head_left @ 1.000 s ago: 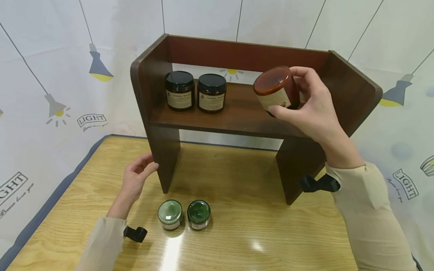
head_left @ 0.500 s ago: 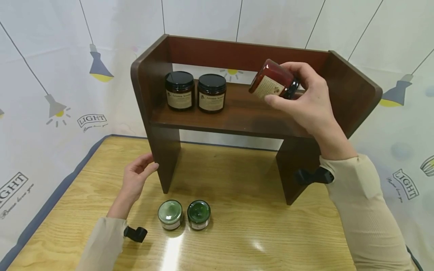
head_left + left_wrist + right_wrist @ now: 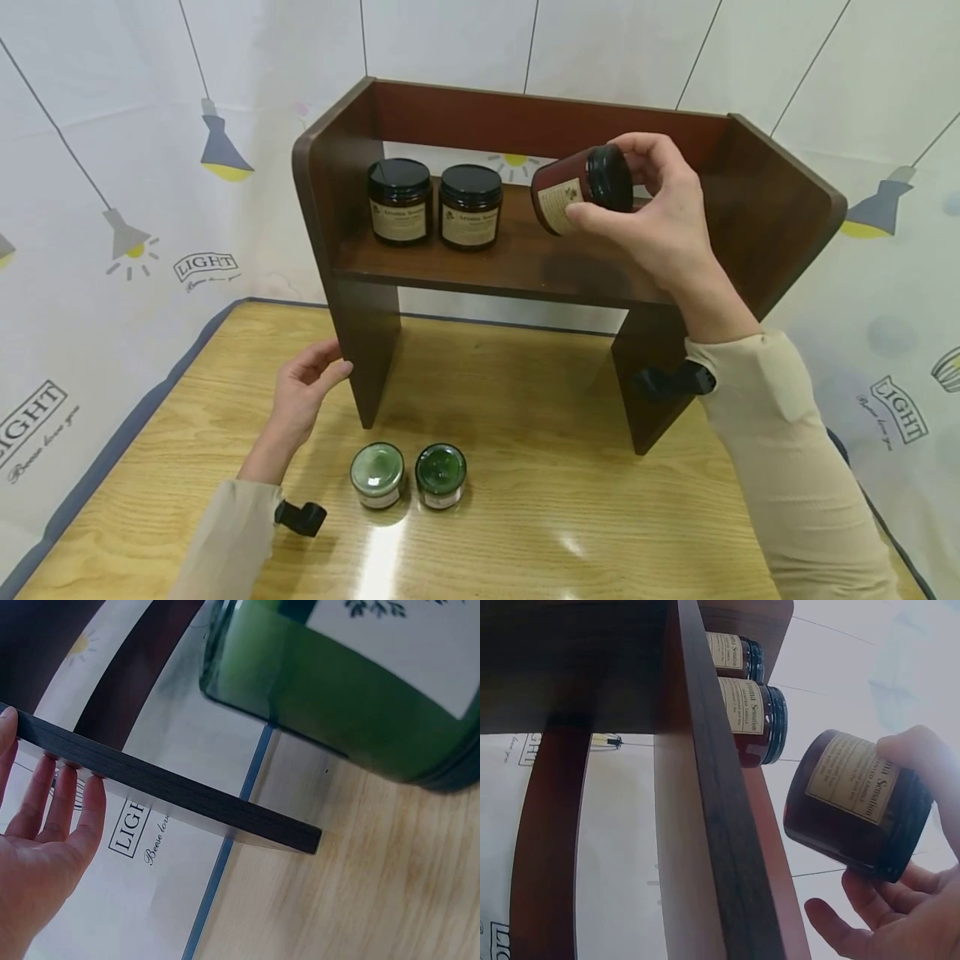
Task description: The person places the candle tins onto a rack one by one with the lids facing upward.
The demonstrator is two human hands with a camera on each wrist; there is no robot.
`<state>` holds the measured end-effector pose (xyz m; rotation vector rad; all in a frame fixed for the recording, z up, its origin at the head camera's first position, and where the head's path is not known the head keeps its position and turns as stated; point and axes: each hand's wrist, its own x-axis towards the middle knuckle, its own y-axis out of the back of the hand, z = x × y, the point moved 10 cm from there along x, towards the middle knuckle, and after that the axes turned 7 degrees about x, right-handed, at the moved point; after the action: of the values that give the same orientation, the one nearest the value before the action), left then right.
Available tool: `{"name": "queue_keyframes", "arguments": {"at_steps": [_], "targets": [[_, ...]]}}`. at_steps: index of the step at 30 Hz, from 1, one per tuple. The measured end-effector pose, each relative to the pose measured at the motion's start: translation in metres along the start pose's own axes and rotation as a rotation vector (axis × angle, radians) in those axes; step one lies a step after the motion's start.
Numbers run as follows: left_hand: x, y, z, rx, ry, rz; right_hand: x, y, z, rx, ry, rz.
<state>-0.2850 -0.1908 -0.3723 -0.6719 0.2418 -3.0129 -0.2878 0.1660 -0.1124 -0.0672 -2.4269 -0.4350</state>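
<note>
My right hand (image 3: 671, 229) grips a dark amber candle jar (image 3: 558, 198) by its black-lidded end, above the shelf board. The jar is tilted, its lid toward the palm and its base to the left. Its cream label reads "Sensation" in the right wrist view, where the thumb lies on the label side. My left hand (image 3: 300, 392) pinches the left side panel of the dark wooden shelf (image 3: 525, 277); the thumb is at the panel's front edge, the fingers along its outer face. Two matching candle jars, a left one (image 3: 401, 218) and a right one (image 3: 470, 223), stand upright on the board.
Two green glass jars, a paler one (image 3: 377, 471) and a darker one (image 3: 441, 471), stand on the wooden table (image 3: 570, 517) before the shelf's left panel. A patterned cloth (image 3: 97, 292) hangs behind. The shelf's right panel (image 3: 780, 192) rises beside my right hand.
My right hand has moved left and turned the jar: its base faced me before, now its lid side shows at the right. The left hand has stayed at the panel.
</note>
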Motion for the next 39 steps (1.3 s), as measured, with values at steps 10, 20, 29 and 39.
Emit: {"name": "queue_keyframes", "arguments": {"at_steps": [10, 20, 29, 39], "targets": [[0.000, 0.000, 0.000, -0.011, -0.008, -0.004, 0.006, -0.009, 0.002, 0.002, -0.019, -0.007], [0.000, 0.000, 0.000, -0.004, -0.009, -0.002, 0.011, -0.024, 0.014, -0.062, -0.117, -0.096], [0.000, -0.002, 0.001, -0.004, -0.009, -0.012, 0.011, -0.035, 0.026, -0.084, -0.203, -0.133], [0.000, 0.001, -0.001, 0.024, -0.002, -0.004, 0.013, -0.046, 0.037, -0.059, -0.243, -0.165]]}}
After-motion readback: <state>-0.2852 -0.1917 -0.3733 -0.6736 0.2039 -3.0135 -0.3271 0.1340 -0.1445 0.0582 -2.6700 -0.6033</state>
